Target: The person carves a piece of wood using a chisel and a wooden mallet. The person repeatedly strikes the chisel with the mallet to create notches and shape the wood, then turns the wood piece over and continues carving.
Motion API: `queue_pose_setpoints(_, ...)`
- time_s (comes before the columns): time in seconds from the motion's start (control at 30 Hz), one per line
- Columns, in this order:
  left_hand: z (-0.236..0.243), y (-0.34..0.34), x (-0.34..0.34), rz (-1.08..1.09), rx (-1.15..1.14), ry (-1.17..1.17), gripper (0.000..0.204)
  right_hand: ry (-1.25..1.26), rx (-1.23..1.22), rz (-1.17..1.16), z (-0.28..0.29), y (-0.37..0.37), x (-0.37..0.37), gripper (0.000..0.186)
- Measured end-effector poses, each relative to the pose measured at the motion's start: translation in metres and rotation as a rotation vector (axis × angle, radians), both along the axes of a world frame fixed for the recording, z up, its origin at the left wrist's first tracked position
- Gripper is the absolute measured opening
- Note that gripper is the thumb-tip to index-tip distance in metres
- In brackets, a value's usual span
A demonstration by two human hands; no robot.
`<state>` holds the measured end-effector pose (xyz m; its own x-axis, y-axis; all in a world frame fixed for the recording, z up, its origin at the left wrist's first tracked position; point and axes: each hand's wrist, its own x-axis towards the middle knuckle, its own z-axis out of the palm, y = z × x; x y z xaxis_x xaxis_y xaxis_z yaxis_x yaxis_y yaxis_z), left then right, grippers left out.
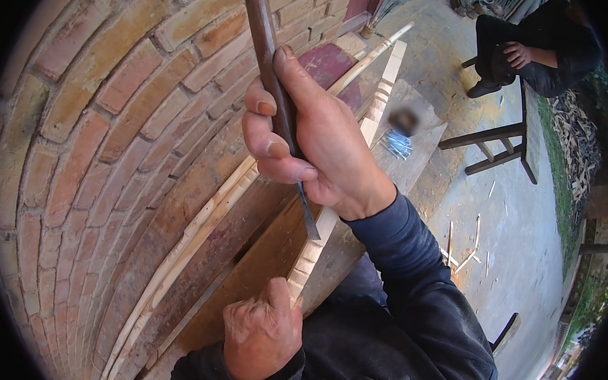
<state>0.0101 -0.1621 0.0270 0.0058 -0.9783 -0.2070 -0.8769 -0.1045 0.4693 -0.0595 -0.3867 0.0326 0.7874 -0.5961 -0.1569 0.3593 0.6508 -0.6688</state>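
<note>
My right hand (327, 136) is wrapped round a chisel (263, 33) with a long dark wooden handle. The chisel's flat metal blade slants down, and its tip appears to meet the top of a pale squared wooden strip (326, 223). Several notches cross the strip, near my left hand and again toward its far end. My left hand (263, 331) is closed round the near end of the strip, a little below the notches. Part of the strip's middle is hidden behind my right hand and wrist.
Two long pale poles (177, 252) lie left of the strip on a worn wooden bench (216, 288) beside a brick wall (117, 91). A blue-and-white bundle (398, 145) sits on a board. Beyond are a wooden stool (527, 133), a seated person (538, 47) and scattered sticks (477, 240).
</note>
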Motion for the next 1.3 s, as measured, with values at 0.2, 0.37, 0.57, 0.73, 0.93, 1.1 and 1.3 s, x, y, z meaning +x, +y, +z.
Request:
queue_pose_setpoints(0.2,0.001,-0.001,-0.001,0.002,0.018,0.008,0.030,0.011,-0.076,0.001,0.002,0.002,-0.002,0.055)
queue_pose_setpoints(0.37,0.002,-0.002,0.000,0.001,0.013,0.013,0.028,0.111,-0.295,-0.022,0.016,0.013,-0.004,0.055)
queue_pose_setpoints(0.57,0.003,-0.004,-0.002,-0.007,0.007,0.016,0.027,0.095,-0.248,-0.037,0.012,0.017,-0.005,0.058)
queue_pose_setpoints(0.73,0.002,-0.005,0.002,0.010,-0.020,0.057,0.029,-0.008,-0.204,-0.067,0.007,0.011,-0.015,0.059)
queue_pose_setpoints(0.93,0.001,-0.004,0.000,0.022,-0.022,0.064,0.031,-0.064,-0.226,-0.072,0.013,0.007,-0.020,0.058)
queue_pose_setpoints(1.1,0.005,-0.004,-0.002,0.023,0.042,0.023,0.032,-0.031,-0.249,-0.048,0.012,0.010,-0.018,0.058)
queue_pose_setpoints(1.3,0.005,-0.003,-0.003,0.026,0.047,0.008,0.032,0.020,-0.280,-0.037,0.012,0.012,-0.017,0.059)
